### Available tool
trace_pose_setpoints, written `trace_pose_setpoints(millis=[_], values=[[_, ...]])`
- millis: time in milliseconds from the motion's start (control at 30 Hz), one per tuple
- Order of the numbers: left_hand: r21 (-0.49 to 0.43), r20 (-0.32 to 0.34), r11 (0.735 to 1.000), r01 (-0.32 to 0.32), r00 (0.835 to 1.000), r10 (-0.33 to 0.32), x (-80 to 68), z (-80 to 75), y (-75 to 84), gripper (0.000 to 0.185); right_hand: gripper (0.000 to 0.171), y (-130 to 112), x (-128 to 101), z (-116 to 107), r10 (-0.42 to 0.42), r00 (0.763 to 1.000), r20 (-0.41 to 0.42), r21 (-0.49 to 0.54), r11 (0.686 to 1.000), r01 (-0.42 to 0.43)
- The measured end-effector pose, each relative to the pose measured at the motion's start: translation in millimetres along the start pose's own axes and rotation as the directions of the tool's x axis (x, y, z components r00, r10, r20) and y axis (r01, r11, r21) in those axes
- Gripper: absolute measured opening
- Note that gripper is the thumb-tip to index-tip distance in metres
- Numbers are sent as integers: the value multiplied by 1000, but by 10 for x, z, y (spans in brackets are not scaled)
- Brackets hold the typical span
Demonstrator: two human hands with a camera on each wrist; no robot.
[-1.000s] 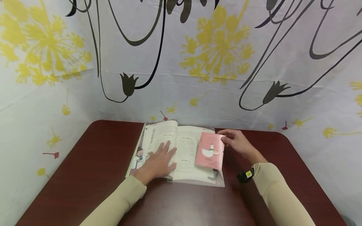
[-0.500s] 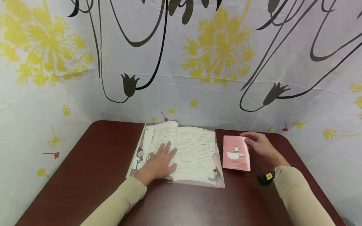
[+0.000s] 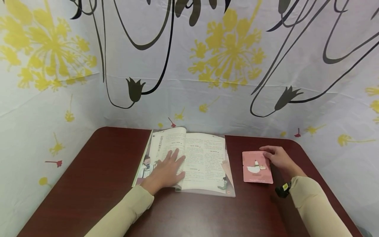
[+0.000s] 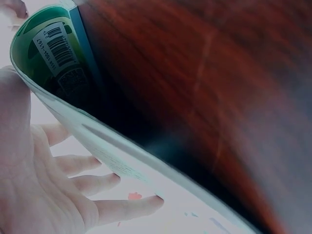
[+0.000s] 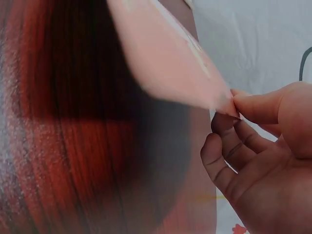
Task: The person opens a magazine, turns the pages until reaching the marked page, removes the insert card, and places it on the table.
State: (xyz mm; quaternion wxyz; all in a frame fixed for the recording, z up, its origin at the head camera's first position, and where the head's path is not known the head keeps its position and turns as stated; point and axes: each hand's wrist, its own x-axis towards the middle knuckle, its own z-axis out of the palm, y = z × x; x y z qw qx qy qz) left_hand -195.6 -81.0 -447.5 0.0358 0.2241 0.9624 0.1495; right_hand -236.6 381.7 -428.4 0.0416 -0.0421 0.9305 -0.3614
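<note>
An open book (image 3: 192, 161) lies on the dark red table (image 3: 97, 184), its pages showing text and a small picture. My left hand (image 3: 167, 168) rests flat on the left page with straight fingers (image 4: 126, 207); the book's curled page edge (image 4: 63, 122) shows in the left wrist view. To the right of the book lies a pink card (image 3: 257, 167) with a white bird drawing. My right hand (image 3: 278, 158) pinches the pink card's corner (image 5: 226, 105) between thumb and fingers at its far right edge.
A white cloth (image 3: 207, 65) with yellow flowers and black lines hangs behind and around the table. The table's rounded far corners lie close to it. Bare tabletop stretches to the left of the book and along the near edge.
My right hand has carried the pink card off the book's right page and rightward, down onto the table beside the book. The left hand has stayed still.
</note>
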Motion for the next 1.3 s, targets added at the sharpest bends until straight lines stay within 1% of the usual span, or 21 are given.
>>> trace_pose_setpoints(millis=[167, 367, 600, 700, 833, 967, 1100, 1300], values=[[-2, 1, 1000, -5, 1000, 5, 21, 15, -3, 62, 44, 3, 3, 31, 24, 1000, -2, -38, 999, -24], [3, -4, 1000, -23, 1000, 23, 50, 58, 21, 63, 53, -33, -36, 26, 38, 999, 1, -42, 998, -37], [13, 5, 999, -29, 1000, 29, 30, 54, 57, 63, 52, -65, -92, 54, 37, 999, -2, -47, 998, -37], [16, 8, 999, -34, 999, 34, 29, 48, 69, 63, 52, -68, -96, 49, 23, 1000, 1, -62, 998, -23], [7, 4, 1000, -28, 1000, 28, 29, 37, 79, 63, 52, -57, -82, 39, 15, 1000, 2, -88, 996, -15], [5, 1, 1000, -21, 1000, 21, 22, 18, 68, 61, 52, -40, -81, 40, 27, 1000, -1, -95, 995, -27], [2, -15, 1000, -21, 1000, 21, 24, -16, 43, 58, 51, -50, -105, 22, 2, 1000, -19, -117, 993, -4], [27, -83, 1000, -2, 997, 4, 60, -123, -52, 57, 53, -154, -148, -65, -40, 998, -50, -161, 987, 32]])
